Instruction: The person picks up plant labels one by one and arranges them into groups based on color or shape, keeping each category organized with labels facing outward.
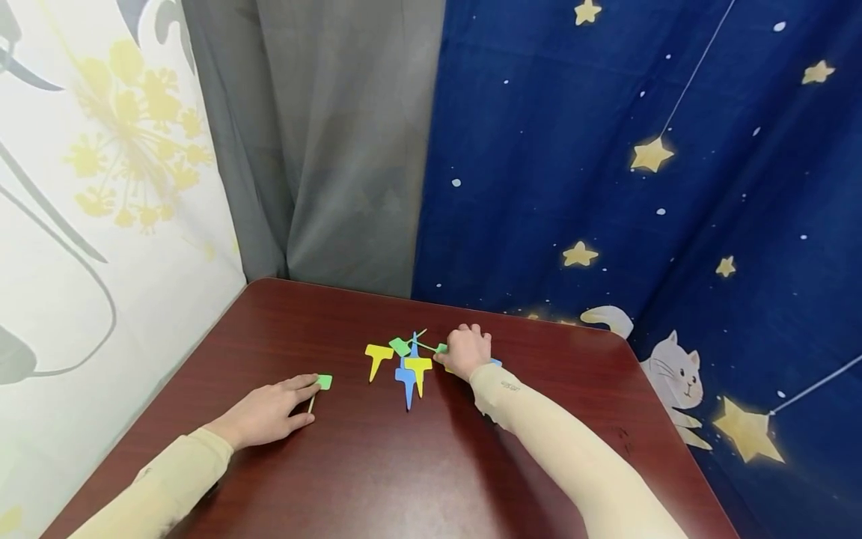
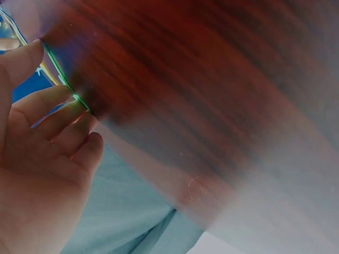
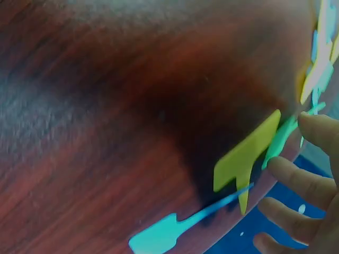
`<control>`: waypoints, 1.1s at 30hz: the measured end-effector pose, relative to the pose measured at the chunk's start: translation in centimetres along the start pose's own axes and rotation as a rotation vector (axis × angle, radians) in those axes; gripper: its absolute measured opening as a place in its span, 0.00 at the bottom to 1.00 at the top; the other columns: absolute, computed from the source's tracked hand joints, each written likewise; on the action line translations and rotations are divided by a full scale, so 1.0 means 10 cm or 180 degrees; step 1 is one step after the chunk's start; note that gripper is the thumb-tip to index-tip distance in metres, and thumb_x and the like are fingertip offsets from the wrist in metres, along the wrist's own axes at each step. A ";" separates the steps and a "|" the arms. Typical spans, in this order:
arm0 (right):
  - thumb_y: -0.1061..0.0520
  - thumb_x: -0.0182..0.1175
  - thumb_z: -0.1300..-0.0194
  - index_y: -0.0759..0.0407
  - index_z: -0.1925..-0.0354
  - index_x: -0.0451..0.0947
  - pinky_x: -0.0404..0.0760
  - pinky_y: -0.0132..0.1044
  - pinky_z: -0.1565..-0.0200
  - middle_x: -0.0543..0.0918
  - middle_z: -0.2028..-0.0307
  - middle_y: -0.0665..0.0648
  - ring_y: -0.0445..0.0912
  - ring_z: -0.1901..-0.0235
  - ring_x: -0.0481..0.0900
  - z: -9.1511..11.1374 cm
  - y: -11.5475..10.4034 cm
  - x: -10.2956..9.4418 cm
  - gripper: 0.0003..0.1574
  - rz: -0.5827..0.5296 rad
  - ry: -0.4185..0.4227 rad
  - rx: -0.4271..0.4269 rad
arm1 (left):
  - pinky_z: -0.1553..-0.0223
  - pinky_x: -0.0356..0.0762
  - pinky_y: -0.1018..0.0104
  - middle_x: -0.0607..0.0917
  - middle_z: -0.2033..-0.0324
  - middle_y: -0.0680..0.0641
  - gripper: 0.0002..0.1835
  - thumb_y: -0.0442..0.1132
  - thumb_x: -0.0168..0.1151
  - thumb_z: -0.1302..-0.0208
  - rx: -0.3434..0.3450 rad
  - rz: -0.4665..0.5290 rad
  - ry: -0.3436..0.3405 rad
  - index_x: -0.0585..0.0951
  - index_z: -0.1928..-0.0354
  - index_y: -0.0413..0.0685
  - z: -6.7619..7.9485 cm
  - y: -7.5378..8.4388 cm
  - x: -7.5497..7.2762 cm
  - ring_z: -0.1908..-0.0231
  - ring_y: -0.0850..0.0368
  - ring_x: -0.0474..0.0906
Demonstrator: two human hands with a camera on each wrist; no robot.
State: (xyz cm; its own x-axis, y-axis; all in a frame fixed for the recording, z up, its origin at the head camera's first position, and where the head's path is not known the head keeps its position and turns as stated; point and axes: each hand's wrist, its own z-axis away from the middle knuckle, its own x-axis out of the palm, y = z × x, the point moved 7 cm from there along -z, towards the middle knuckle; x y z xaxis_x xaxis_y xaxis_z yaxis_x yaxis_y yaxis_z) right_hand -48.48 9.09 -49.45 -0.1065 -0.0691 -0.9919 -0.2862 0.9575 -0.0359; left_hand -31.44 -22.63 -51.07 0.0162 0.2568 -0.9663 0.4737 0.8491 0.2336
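My left hand lies low on the table with fingers extended, their tips touching a green T-shaped plant label; its thin stem runs down towards the thumb. My right hand reaches to the right side of a loose group of labels. In the right wrist view, its thumb and index finger pinch a green plant label. Just beside that lie a yellow label and a blue label, crossing at their stems. The head view has these partly hidden behind the hand.
Between the hands lie a yellow label, a green label, a blue label and another yellow label, some overlapping. The dark red-brown table ends at a grey curtain and a blue starry curtain.
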 end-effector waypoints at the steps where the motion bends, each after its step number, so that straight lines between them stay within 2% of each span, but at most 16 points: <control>1: 0.33 0.72 0.44 0.44 0.84 0.79 0.70 0.54 0.54 0.78 0.64 0.53 0.53 0.56 0.69 0.01 -0.02 0.01 0.24 0.0043 -0.0005 0.0013 | 0.43 0.74 0.40 0.71 0.31 0.38 0.32 0.49 0.66 0.32 0.0003 -0.0001 -0.0005 0.75 0.32 0.39 0.00 0.00 0.00 0.35 0.39 0.71; 7: 0.43 0.73 0.41 0.46 0.70 0.88 0.67 0.56 0.53 0.78 0.62 0.53 0.54 0.55 0.70 0.03 -0.05 0.02 0.10 -0.0094 0.0076 -0.0123 | 0.43 0.74 0.42 0.71 0.31 0.38 0.32 0.49 0.67 0.33 -0.0001 -0.0006 0.0003 0.75 0.33 0.39 0.01 -0.01 0.02 0.35 0.39 0.72; 10: 0.46 0.72 0.41 0.45 0.63 0.90 0.67 0.55 0.53 0.79 0.62 0.52 0.53 0.55 0.69 0.03 -0.04 0.03 0.08 -0.0147 0.0055 -0.0216 | 0.43 0.75 0.42 0.72 0.31 0.38 0.32 0.49 0.67 0.33 0.0020 -0.0023 0.0038 0.76 0.33 0.39 0.01 0.00 0.02 0.36 0.39 0.73; 15: 0.43 0.73 0.42 0.41 0.65 0.90 0.66 0.54 0.53 0.79 0.63 0.49 0.52 0.55 0.70 -0.02 -0.01 0.04 0.07 -0.0126 0.0099 -0.0233 | 0.43 0.74 0.41 0.72 0.32 0.38 0.31 0.49 0.67 0.33 0.0021 0.0008 0.0043 0.76 0.33 0.39 0.00 0.00 0.01 0.36 0.39 0.73; 21: 0.35 0.73 0.44 0.42 0.73 0.89 0.68 0.51 0.57 0.78 0.67 0.48 0.51 0.58 0.70 -0.03 -0.07 0.08 0.15 -0.0182 0.0221 -0.0150 | 0.44 0.75 0.41 0.71 0.31 0.39 0.32 0.49 0.67 0.33 -0.0022 -0.0006 0.0015 0.76 0.33 0.40 0.01 -0.02 0.01 0.37 0.39 0.73; 25: 0.33 0.73 0.46 0.40 0.76 0.87 0.70 0.50 0.60 0.78 0.68 0.47 0.50 0.60 0.71 -0.02 -0.11 0.08 0.16 -0.0103 0.0297 -0.0138 | 0.44 0.75 0.41 0.72 0.31 0.39 0.32 0.50 0.67 0.33 -0.0012 -0.0013 0.0029 0.76 0.32 0.40 0.01 -0.02 0.00 0.37 0.39 0.74; 29: 0.36 0.74 0.47 0.39 0.70 0.90 0.69 0.51 0.58 0.80 0.64 0.48 0.50 0.58 0.71 -0.03 -0.11 0.04 0.12 -0.0107 0.0286 -0.0195 | 0.45 0.76 0.42 0.72 0.32 0.38 0.32 0.50 0.67 0.33 -0.0005 -0.0007 0.0049 0.76 0.33 0.40 -0.01 -0.01 -0.03 0.38 0.39 0.75; 33: 0.45 0.74 0.44 0.37 0.61 0.91 0.67 0.53 0.55 0.82 0.58 0.48 0.53 0.52 0.71 -0.03 -0.05 0.04 0.10 -0.0207 0.0113 -0.0309 | 0.45 0.76 0.42 0.71 0.31 0.39 0.33 0.50 0.67 0.33 -0.0033 -0.0006 0.0006 0.75 0.32 0.40 -0.01 -0.01 -0.01 0.38 0.39 0.74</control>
State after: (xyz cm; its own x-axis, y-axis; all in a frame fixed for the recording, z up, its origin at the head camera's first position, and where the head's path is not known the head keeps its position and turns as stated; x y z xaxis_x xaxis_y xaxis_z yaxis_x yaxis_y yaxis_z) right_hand -48.65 8.52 -49.76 -0.1181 -0.1417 -0.9828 -0.3842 0.9192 -0.0864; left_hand -31.59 -22.65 -50.94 0.0138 0.2560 -0.9666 0.4646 0.8543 0.2329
